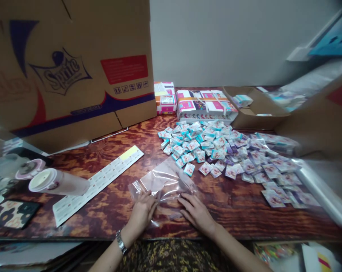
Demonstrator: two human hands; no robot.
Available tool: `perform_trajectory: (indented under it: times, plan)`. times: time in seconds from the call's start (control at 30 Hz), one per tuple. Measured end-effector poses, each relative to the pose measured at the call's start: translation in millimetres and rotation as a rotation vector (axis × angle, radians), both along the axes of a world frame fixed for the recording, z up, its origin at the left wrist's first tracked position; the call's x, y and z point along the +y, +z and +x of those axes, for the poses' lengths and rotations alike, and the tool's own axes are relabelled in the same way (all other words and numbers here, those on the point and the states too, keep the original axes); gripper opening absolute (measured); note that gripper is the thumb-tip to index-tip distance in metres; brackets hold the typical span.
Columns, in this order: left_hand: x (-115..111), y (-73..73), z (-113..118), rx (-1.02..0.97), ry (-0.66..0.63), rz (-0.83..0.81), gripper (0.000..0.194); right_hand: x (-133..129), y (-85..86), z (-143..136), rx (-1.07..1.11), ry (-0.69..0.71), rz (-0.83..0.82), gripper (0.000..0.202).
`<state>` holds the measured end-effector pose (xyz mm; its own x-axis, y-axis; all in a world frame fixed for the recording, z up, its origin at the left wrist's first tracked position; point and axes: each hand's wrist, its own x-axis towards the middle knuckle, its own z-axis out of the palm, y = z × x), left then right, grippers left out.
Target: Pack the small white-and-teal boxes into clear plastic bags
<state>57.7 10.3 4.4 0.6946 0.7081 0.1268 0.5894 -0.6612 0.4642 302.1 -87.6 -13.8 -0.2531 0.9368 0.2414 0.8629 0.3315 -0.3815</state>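
A clear plastic bag (167,179) lies on the brown patterned table in front of me, creased and shiny. My left hand (144,209), with a metal watch on the wrist, has its fingers pressed together on the bag's left edge. Over the bag's lower right part rests my right hand (197,213), fingers spread and lying flat. Beyond the bag is a loose pile of small white, blue and purple boxes (193,145) with a hand picture on them; it stretches to the right.
A large Sprite carton (74,71) stands at the back left. A label sheet (100,183), a tumbler (60,182) and a flowered phone (14,213) lie left. Wrapped packs (205,104) and an open carton (258,121) stand behind the pile; a plastic roll (324,192) lies right.
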Motion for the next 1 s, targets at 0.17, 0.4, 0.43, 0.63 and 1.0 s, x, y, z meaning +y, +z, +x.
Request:
perform_trajectory:
  times: [0.17, 0.4, 0.43, 0.63, 1.0]
  plan:
    - [-1.7, 4.3, 1.1, -0.058, 0.083, -0.125, 0.019, -4.2, 14.3, -4.8, -0.032, 0.086, -0.089, 0.059]
    - [7.2, 39.7, 2.0, -0.003, 0.061, -0.178, 0.039, 15.0, 16.0, -31.7, 0.007, 0.023, -0.006, 0.037]
    - [10.0, 54.6, -0.5, -0.019, 0.057, -0.101, 0.039, 19.9, 21.2, -39.2, 0.099, 0.02, -0.009, 0.032]
    - [14.0, 148.0, -22.9, -0.503, 0.513, 0.507, 0.035, 44.9, 73.0, -88.0, 1.329, -0.09, -0.437, 0.022]
    - [-19.8, 23.5, 10.4, -0.035, 0.136, 0.241, 0.047, 31.9, 19.1, -87.1, 1.944, -0.691, -0.53, 0.033]
